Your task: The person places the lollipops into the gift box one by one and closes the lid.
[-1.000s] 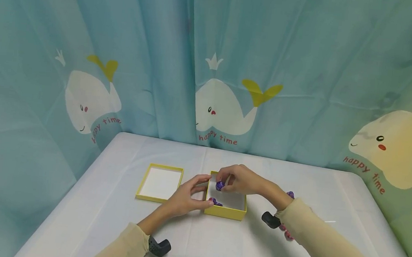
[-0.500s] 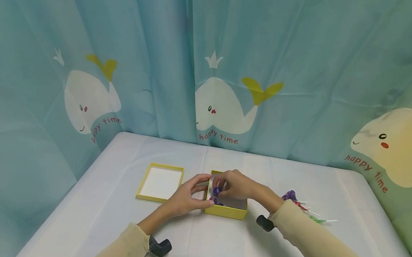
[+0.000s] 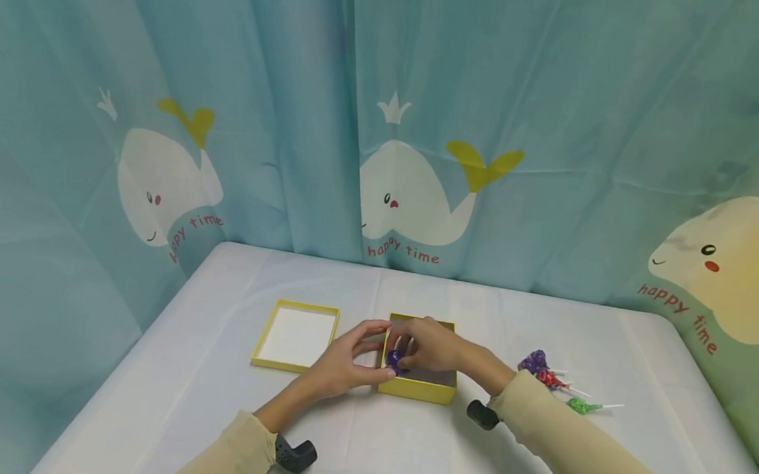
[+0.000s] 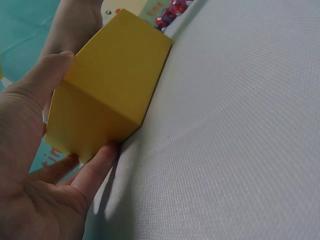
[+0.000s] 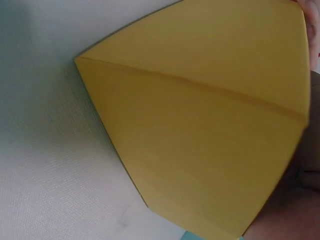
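Note:
My left hand (image 3: 337, 365) steadies the open yellow box (image 3: 416, 391) at its left side, thumb by the near corner. In the left wrist view, the thumb lies on the top edge of the box (image 4: 115, 65) and fingertips (image 4: 97, 167) press low on its side. My right hand (image 3: 434, 345) reaches down inside the box and pinches a purple-wrapped lollipop (image 3: 393, 358) near the left wall. The right wrist view shows mostly the outer walls of the box (image 5: 185, 140), which hide the fingertips; part of the right hand (image 5: 285, 215) shows beyond the edge.
Left of the box lies its shallow yellow-rimmed lid (image 3: 296, 335), white inside up. To the right rest a purple lollipop (image 3: 533, 361), a red lollipop (image 3: 551, 379) and a green lollipop (image 3: 583, 406). A whale-print curtain (image 3: 309, 110) hangs behind the white table (image 3: 360, 461).
My right hand has lowered the purple lollipop deeper into the box, toward its near left corner. The right sleeve has shifted left, uncovering the lollipops on the table. My left hand stays put.

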A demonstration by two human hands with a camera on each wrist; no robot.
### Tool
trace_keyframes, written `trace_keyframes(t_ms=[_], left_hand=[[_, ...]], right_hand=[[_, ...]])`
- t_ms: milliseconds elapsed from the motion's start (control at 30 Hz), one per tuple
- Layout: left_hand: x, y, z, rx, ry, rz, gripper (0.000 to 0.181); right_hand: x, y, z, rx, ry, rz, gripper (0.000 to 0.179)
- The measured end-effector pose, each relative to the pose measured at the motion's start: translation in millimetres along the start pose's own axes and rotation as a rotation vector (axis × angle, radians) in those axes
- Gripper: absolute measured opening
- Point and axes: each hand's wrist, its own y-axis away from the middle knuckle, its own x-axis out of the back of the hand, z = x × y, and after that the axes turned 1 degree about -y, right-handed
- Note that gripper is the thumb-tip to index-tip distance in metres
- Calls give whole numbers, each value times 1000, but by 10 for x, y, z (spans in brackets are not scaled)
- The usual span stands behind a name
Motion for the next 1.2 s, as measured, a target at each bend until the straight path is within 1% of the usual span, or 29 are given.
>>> trace_keyframes(t_ms=[333, 567, 733, 867, 1000, 1200], left_hand=[[0, -3, 7, 6, -4, 1, 74], [0, -10, 3, 0, 27, -10, 75], [0, -7, -1, 0, 24, -9, 76], [-3, 1, 2, 9, 35, -9, 76], [-4, 4, 2, 8, 47, -7, 75], [-1, -9, -10, 8, 47, -9, 78]], right_hand=[[-8, 12, -23, -3, 5, 9, 20], [-18, 5, 5, 0, 24, 14, 19], [-10, -1, 12, -14, 11, 0, 20], [39, 14, -3, -29, 1, -23, 21], [124, 59, -35, -43, 14, -42, 22], [259, 160, -54, -47, 36, -36, 25]])
